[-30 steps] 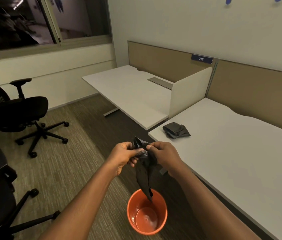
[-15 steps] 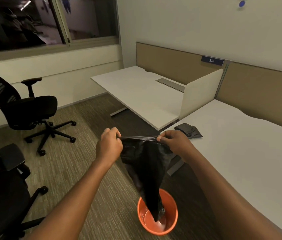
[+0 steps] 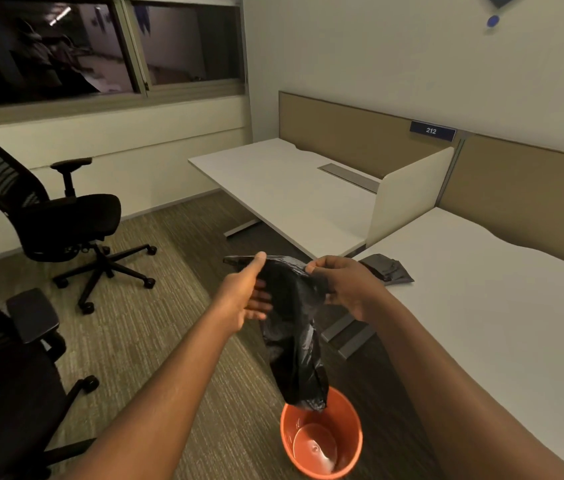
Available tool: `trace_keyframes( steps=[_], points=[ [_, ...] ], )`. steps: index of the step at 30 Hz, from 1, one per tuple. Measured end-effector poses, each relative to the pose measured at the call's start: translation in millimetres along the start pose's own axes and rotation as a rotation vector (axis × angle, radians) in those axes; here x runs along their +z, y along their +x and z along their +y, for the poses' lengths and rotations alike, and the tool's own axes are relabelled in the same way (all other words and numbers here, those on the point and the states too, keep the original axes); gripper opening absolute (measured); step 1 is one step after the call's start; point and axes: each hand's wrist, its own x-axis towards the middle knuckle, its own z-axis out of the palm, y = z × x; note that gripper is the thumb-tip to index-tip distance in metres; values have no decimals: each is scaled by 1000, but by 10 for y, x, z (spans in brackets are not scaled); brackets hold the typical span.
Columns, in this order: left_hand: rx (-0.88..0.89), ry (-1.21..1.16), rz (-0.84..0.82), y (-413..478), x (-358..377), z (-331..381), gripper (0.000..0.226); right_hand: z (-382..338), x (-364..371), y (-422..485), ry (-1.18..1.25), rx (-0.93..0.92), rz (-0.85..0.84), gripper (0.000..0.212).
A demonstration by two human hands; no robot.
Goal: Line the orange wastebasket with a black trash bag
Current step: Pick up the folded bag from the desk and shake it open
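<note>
Hands grip the top edge of the black trash bag [image 3: 294,327]: left hand [image 3: 244,294] and right hand [image 3: 344,285] each pinched shut on it. Its tail dangles over the orange wastebasket [image 3: 322,436] on the carpet. A partition sign [image 3: 432,130] reads "212".

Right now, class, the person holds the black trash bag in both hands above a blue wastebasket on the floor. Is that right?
Not quite: the wastebasket is orange, not blue, as the head view shows. The rest holds: left hand and right hand hold the black trash bag above it.
</note>
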Motion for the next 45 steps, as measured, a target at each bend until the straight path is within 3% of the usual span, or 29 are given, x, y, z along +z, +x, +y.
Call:
trace_keyframes(
  steps=[3, 7, 9, 12, 13, 16, 22, 25, 29, 31, 32, 35, 37, 42, 45],
  points=[
    [-76, -212, -238, -11, 126, -4, 47, 13, 108, -12, 63, 43, -82, 12],
    [-2, -250, -174, 99, 211, -12, 9, 61, 167, -16, 30, 86, -110, 17],
    [27, -245, -149, 131, 195, 10, 16, 97, 153, 4, -15, 84, -67, 17],
    [53, -217, -108, 140, 105, 45, 58, 144, 81, 43, -26, 65, 47, 17],
    [63, -184, -94, 144, 66, 51, 57, 153, 46, 54, -20, 58, 94, 17],
    [112, -45, -20, 207, -46, 55, 23, 167, -67, 88, 4, 28, 253, 15],
    [228, 226, 225, 321, -311, 73, 29, 224, -277, 179, -113, -81, 550, 17],
    [240, 207, 215, 354, -402, 114, 24, 221, -345, 170, -150, -139, 671, 11],
    [184, 85, 84, 318, -421, 197, 7, 198, -245, 91, -674, -519, 911, 42],
    [167, 53, -11, 260, -372, 235, 8, 128, -63, 35, -716, -627, 847, 31],
    [164, 41, -61, 227, -335, 247, 8, 92, 46, 20, -642, -546, 724, 29],
    [166, 28, -223, 132, -195, 252, 21, -2, 357, 14, -137, 38, 176, 56],
    [198, 114, -326, 93, -111, 206, 35, 10, 459, 47, -2, 199, 24, 57],
    [151, 166, -446, 154, -131, 38, 47, 127, 458, 136, 80, 234, 28, 17],
    [150, 318, -234, 311, -286, -69, 24, 276, 352, 181, -10, 199, 121, 12]
  ],
)
